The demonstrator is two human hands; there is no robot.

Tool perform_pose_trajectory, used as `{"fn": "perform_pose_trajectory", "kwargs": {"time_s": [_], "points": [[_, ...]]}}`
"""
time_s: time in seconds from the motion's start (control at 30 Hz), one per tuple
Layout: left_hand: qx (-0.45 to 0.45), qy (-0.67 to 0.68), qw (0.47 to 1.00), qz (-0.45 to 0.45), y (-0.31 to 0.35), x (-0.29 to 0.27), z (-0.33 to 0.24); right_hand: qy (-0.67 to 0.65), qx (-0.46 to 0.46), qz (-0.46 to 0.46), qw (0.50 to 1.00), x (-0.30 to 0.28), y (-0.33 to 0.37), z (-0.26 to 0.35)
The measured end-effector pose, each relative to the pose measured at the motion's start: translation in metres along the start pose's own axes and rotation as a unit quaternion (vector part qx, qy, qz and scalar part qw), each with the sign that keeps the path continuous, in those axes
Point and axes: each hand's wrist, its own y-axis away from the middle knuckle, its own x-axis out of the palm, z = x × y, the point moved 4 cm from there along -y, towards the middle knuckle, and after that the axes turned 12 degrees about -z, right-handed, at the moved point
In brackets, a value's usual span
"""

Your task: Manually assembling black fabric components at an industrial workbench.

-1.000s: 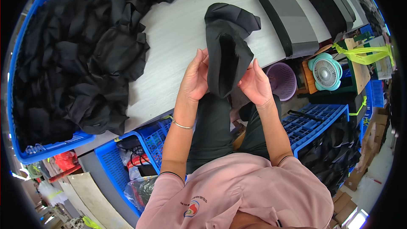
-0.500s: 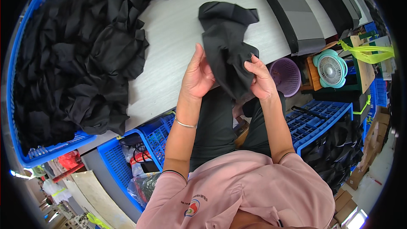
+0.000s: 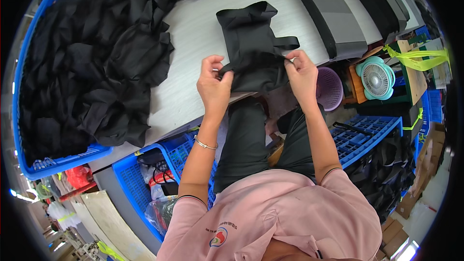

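Note:
A black fabric piece (image 3: 251, 43) lies spread over the table's near edge, with an open fold at its far end and a strap loop (image 3: 288, 43) sticking out on its right. At its left edge my left hand (image 3: 213, 77) pinches the fabric between thumb and fingers. My right hand (image 3: 302, 72) grips the opposite edge the same way, just below the loop. Between the two hands the near part of the cloth is drawn out wide.
Left of me, a blue basket (image 3: 19, 116) overflows with a heap of black fabric (image 3: 96, 77). Stacked grey and black pieces (image 3: 333, 19) sit at the table's right. Beside my legs are a purple bin (image 3: 330, 89), a small teal fan (image 3: 377, 79) and blue crates (image 3: 372, 133).
The hands have moved apart and turned over, each now at one side of the fabric. The piece, bunched and held up before, is now flatter and wider, its strap loop showing.

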Motion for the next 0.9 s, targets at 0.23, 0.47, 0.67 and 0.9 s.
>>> {"fn": "perform_pose_trajectory", "kwargs": {"time_s": [0.23, 0.47, 0.67, 0.9], "points": [[0.078, -0.125, 0.982, 0.118, 0.014, -0.003, -0.017, 0.115, -0.111, -0.012, 0.987, 0.005, 0.020, 0.025], [0.014, 0.011, 0.998, -0.068, -0.015, -0.026, 0.005, 0.114, -0.107, -0.026, 0.987, 0.003, 0.012, 0.021], [-0.188, 0.222, 0.954, 0.073, 0.015, -0.017, 0.000, -0.270, 0.249, 0.133, 0.921, 0.002, 0.026, 0.001], [-0.077, 0.154, 0.984, 0.046, 0.022, -0.014, -0.002, -0.273, 0.224, 0.182, 0.918, 0.013, 0.030, 0.015]]}}
